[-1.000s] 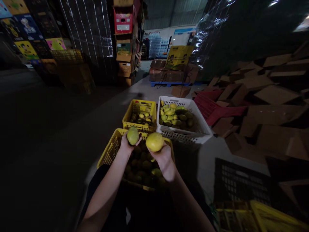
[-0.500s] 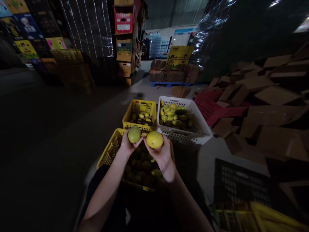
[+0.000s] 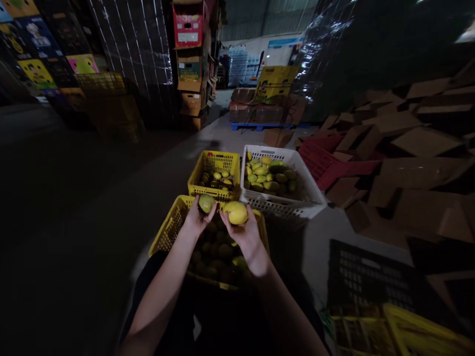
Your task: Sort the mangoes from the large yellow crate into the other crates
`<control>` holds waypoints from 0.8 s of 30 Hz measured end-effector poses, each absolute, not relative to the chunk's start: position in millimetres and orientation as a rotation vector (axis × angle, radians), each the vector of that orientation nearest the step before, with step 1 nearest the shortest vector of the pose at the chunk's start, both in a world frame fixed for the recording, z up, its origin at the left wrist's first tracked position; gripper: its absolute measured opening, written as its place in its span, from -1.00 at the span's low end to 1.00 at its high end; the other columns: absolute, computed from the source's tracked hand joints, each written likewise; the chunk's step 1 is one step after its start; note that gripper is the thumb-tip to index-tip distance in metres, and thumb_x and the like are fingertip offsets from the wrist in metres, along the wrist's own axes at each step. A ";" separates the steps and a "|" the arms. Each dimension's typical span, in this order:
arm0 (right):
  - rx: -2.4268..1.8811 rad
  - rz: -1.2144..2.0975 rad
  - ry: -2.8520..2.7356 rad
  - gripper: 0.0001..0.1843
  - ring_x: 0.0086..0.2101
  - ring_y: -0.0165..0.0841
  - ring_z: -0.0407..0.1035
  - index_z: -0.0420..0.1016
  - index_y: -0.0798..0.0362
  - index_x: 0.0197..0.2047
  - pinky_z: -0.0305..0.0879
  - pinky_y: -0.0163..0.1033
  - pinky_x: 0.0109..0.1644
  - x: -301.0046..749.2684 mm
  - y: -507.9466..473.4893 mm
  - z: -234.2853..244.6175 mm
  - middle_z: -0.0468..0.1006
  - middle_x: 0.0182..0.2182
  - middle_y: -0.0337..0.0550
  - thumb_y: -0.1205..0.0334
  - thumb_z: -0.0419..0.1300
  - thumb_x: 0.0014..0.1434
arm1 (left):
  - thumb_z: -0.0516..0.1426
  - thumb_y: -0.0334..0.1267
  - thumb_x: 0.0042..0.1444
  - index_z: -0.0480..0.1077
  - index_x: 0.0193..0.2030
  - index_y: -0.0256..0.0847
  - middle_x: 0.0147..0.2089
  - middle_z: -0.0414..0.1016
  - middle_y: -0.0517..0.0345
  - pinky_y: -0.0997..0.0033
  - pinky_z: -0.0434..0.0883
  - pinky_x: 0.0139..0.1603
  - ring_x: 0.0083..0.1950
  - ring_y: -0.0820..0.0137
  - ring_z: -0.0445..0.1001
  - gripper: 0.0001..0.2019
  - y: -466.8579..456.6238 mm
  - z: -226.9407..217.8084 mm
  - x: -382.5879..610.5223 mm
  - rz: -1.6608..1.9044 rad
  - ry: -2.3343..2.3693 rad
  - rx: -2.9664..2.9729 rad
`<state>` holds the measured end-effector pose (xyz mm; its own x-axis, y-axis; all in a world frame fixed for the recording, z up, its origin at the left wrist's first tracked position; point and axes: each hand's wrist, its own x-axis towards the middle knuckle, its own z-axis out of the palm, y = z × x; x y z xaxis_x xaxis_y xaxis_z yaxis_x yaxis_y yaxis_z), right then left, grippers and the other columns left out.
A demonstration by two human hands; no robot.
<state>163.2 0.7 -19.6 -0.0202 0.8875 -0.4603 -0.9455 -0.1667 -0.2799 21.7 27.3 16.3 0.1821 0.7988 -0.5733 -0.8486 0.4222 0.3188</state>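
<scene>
My left hand (image 3: 196, 218) is closed around a green mango (image 3: 206, 203), its fingers wrapped on the sides. A larger yellow mango (image 3: 236, 212) rests in my right hand (image 3: 249, 235), gripped by thumb and fingers. The two fruits are side by side, a small gap between them. Both hands are above the near yellow crate (image 3: 168, 230), where several dark, roundish fruits lie in shadow. Just beyond stands a smaller yellow crate (image 3: 214, 155) with some mangoes at its bottom. To its right is a white crate (image 3: 309, 185) partly filled with yellow-green mangoes (image 3: 261, 173).
A red crate (image 3: 326, 168) lies among flattened cardboard (image 3: 419, 173) on the right. Further back are stacked cartons (image 3: 191, 74) and a blue pallet (image 3: 260, 126) with boxes. A dark crate (image 3: 365, 272) and another yellow crate (image 3: 419, 331) are at lower right.
Both mangoes have turned slightly in my hands and show a different side. The view has shifted a little; the crates stand as before.
</scene>
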 end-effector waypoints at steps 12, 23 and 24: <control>-0.771 1.358 -0.271 -0.63 -0.20 -0.32 0.54 0.49 -0.08 -0.16 0.59 -0.08 -0.12 157.7 -12.2 11.6 0.64 -0.24 -0.34 0.32 0.45 -0.05 | 0.43 -0.56 -0.21 0.27 0.06 -0.01 0.10 0.47 0.19 0.38 0.55 0.04 0.05 0.36 0.53 -0.28 19.6 8.1 29.7 1.659 0.884 0.563; -1.033 0.667 -0.804 -0.17 -0.06 -0.29 0.41 0.36 -0.02 -0.01 0.32 -0.14 0.17 152.1 -6.3 2.1 0.50 -0.05 -0.20 0.35 0.57 -0.39 | 0.49 -0.53 -0.41 0.44 -0.07 -0.13 0.08 0.45 0.06 0.28 0.23 0.38 0.33 0.12 0.32 -0.33 7.5 18.5 28.0 1.765 0.967 1.031; -1.040 0.657 -0.820 -0.17 -0.07 -0.28 0.41 0.35 -0.02 -0.01 0.31 -0.13 0.18 152.3 -6.9 2.0 0.49 -0.05 -0.19 0.34 0.57 -0.39 | 0.49 -0.55 -0.42 0.45 -0.08 -0.13 0.06 0.46 0.07 0.29 0.25 0.36 0.32 0.13 0.33 -0.33 6.4 20.1 28.5 1.768 0.961 1.011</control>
<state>152.3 -6.9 2.0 0.5416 0.7967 0.2682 -0.0884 0.3713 -0.9243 28.5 6.4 20.1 -0.3011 0.9222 0.2427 -0.2978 -0.3327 0.8948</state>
